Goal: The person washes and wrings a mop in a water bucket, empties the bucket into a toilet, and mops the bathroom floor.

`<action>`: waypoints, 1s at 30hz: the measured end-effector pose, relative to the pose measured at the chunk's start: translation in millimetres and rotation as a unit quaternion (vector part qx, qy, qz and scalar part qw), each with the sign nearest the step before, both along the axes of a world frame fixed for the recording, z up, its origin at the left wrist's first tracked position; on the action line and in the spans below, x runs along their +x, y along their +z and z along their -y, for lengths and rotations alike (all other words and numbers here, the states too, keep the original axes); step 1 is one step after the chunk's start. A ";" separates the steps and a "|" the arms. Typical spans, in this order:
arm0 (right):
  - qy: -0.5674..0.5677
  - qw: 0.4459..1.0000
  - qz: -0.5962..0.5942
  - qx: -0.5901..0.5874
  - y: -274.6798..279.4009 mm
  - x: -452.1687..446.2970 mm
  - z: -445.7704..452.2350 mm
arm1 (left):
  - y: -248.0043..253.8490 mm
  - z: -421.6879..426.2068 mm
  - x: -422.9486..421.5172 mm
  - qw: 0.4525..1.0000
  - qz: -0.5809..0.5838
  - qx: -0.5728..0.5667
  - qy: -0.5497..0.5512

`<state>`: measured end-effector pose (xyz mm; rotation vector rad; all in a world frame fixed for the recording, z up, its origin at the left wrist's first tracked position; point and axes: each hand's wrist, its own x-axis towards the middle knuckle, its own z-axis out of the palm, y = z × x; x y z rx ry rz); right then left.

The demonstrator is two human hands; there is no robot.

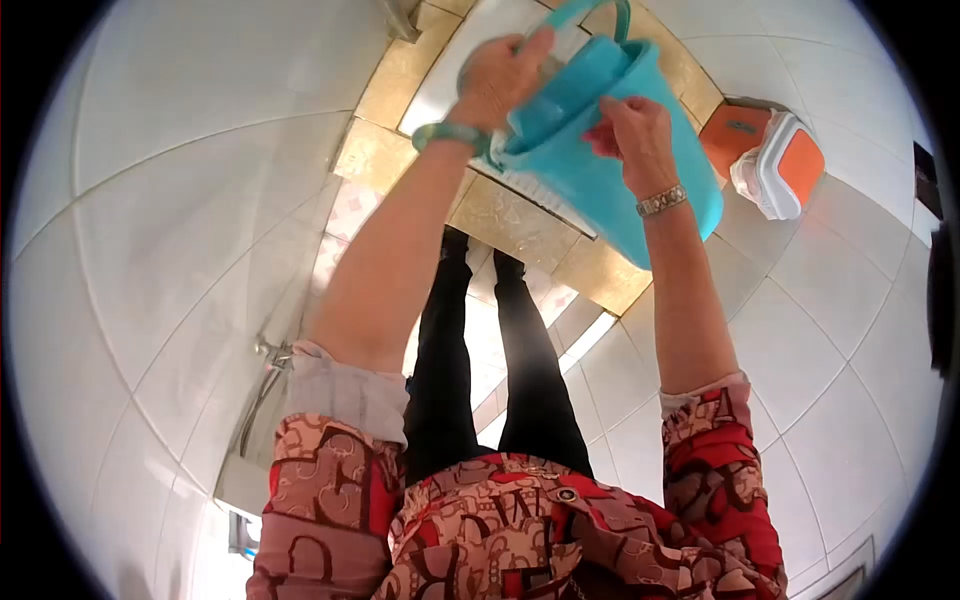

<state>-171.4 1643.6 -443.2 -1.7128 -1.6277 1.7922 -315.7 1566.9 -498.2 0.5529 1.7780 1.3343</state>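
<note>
A turquoise bucket (pixel 640 190) is tilted on its side above the tiled step, its opening facing up and to the left. Over the left side of its rim reaches my left hand (pixel 497 80), blurred, with a green bangle at the wrist; what its fingers hold, if anything, is unclear. My right hand (pixel 632 135), with a watch at the wrist, is closed in front of the bucket's wall near the rim. Something small and reddish shows at its fingers, too blurred to name. The bucket's handle (pixel 575 12) arches beyond the opening.
An orange and white bin (pixel 795 170) with a white liner stands right of the bucket. A wall tap (pixel 272 350) with a hose is at the left. A white floor fixture (pixel 440 90) lies under the bucket. My legs stand below, between tiled walls.
</note>
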 end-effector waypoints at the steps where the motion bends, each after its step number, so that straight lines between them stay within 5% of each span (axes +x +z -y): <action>1: 0.003 1.000 0.005 0.001 -4.9 -9.5 -1.4 | -11.9 -1.4 -11.7 1.000 -0.024 -0.006 -0.006; 5: 0.101 0.993 0.052 0.016 -7.7 -60.0 1.6 | -53.9 2.2 -66.2 0.994 -0.075 -0.079 0.013; 7: 0.139 0.990 0.021 0.016 -10.7 -86.4 8.3 | -79.8 4.5 -84.2 0.968 -0.221 -0.092 0.080; 8: 0.147 0.989 0.011 -0.014 -17.5 -105.0 9.2 | -63.8 10.1 -83.0 0.979 -0.154 0.092 0.096; 11: 0.194 0.976 -0.040 -0.094 -64.4 -146.7 9.3 | -76.7 29.6 -95.7 0.945 -0.311 0.017 0.104; 17: 0.156 0.962 -0.067 -0.214 -81.1 -164.7 26.7 | -95.5 51.0 -90.4 0.945 -0.287 -0.034 0.153; 19: 0.182 0.952 -0.069 -0.236 -84.0 -162.1 29.3 | -82.9 59.4 -86.2 0.980 -0.104 -0.111 0.125; 25: 0.188 0.977 0.005 -0.096 -48.7 -113.0 62.4 | -74.7 90.7 -35.1 0.971 -0.172 -0.058 0.155; 30: 0.146 0.986 0.059 -0.056 -23.5 -24.5 65.1 | -51.4 107.6 55.1 0.984 0.025 -0.004 0.177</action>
